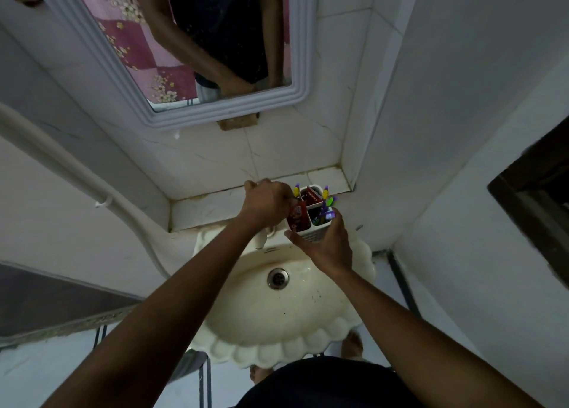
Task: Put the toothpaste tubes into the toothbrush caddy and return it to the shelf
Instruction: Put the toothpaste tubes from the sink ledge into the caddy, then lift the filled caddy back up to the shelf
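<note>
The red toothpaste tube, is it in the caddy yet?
Partly in: the red toothpaste tube sticks out of the caddy, with the left hand gripping it.

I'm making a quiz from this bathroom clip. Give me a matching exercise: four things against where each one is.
1 left hand
2 right hand
3 caddy
4 mirror

a on the wall above the shelf
b holding the caddy from below
c on a red toothpaste tube at the caddy
d above the sink's back edge

Pairs: 1-c, 2-b, 3-d, 4-a
</note>
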A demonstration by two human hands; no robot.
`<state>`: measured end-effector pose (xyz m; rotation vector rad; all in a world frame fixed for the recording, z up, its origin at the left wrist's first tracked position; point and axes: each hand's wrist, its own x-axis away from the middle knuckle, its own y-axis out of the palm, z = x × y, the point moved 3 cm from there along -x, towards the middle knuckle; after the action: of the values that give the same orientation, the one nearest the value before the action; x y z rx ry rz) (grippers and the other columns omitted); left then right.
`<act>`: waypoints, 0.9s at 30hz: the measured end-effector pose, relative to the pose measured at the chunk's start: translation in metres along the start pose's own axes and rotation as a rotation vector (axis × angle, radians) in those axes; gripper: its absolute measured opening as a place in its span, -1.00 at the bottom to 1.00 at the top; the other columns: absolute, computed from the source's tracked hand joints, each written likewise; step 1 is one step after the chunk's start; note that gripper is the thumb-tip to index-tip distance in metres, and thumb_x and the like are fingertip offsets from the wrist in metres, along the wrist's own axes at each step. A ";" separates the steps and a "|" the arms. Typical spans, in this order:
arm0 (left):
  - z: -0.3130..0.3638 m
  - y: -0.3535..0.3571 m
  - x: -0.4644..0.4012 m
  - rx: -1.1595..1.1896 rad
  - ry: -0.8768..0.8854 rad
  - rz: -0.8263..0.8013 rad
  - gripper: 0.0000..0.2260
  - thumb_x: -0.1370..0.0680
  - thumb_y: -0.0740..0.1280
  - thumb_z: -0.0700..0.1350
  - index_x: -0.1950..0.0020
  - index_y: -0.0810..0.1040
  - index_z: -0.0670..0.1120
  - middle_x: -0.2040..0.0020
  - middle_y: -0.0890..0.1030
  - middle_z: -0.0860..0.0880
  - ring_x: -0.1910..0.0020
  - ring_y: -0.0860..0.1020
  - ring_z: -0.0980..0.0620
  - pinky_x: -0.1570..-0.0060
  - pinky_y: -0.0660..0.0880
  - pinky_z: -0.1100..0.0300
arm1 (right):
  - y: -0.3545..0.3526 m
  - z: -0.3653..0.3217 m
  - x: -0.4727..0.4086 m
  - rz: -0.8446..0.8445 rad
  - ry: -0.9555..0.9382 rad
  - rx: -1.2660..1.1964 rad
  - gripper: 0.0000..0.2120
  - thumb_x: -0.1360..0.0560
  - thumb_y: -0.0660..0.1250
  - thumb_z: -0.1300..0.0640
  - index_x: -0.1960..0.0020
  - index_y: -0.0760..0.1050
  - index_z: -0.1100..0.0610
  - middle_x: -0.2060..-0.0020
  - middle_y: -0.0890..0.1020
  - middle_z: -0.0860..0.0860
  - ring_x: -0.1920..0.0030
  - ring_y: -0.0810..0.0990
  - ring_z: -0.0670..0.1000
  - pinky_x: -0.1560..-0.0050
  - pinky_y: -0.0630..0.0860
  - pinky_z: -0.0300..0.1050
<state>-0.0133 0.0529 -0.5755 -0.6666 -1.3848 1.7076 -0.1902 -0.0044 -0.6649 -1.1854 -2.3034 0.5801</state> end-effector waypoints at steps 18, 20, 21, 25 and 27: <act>-0.067 -0.038 0.047 0.356 -0.144 0.318 -0.43 -0.66 0.34 0.25 -0.53 0.50 -0.10 -0.48 0.56 -0.11 -0.48 0.52 -0.13 -0.49 0.41 -0.25 | -0.001 -0.057 0.000 0.264 -0.077 -0.235 0.13 -0.18 0.85 -0.13 -0.61 0.36 0.00 -0.40 0.64 -0.05 -0.39 0.65 0.07 -0.30 0.63 -0.02; -0.066 -0.055 0.048 0.351 -0.119 0.344 -0.44 -0.67 0.32 0.25 -0.54 0.49 -0.09 -0.50 0.56 -0.10 -0.49 0.52 -0.12 -0.50 0.40 -0.25 | -0.012 -0.074 -0.001 0.308 -0.120 -0.249 0.16 -0.17 0.84 -0.16 -0.62 0.35 0.01 -0.42 0.64 -0.04 -0.39 0.66 0.06 -0.32 0.66 0.05; -0.065 -0.064 0.048 0.345 -0.103 0.359 -0.44 -0.67 0.32 0.25 -0.54 0.49 -0.08 -0.50 0.56 -0.09 -0.49 0.52 -0.11 -0.50 0.40 -0.25 | -0.019 -0.084 0.000 0.328 -0.146 -0.261 0.17 -0.16 0.84 -0.17 -0.62 0.34 0.01 -0.42 0.64 -0.04 -0.39 0.66 0.06 -0.32 0.66 0.05; -0.051 -0.111 0.052 0.304 -0.036 0.455 -0.50 -0.67 0.33 0.22 -0.49 0.53 -0.08 -0.42 0.61 -0.09 -0.42 0.56 -0.11 -0.45 0.45 -0.22 | -0.055 -0.128 0.002 0.394 -0.240 -0.294 0.20 -0.10 0.81 -0.29 -0.60 0.36 -0.03 -0.40 0.65 -0.07 -0.35 0.67 0.03 -0.30 0.67 0.05; -0.037 -0.136 0.056 0.289 -0.005 0.514 -0.53 -0.68 0.34 0.21 -0.46 0.54 -0.06 -0.39 0.62 -0.08 -0.39 0.57 -0.10 -0.43 0.46 -0.23 | -0.079 -0.150 0.006 0.420 -0.303 -0.311 0.19 -0.07 0.77 -0.35 -0.58 0.38 -0.08 -0.38 0.65 -0.11 -0.33 0.67 0.00 -0.29 0.67 0.09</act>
<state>0.0234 0.1280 -0.4495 -0.9023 -0.9864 2.2562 -0.1545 -0.0191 -0.5000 -1.8706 -2.4682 0.5937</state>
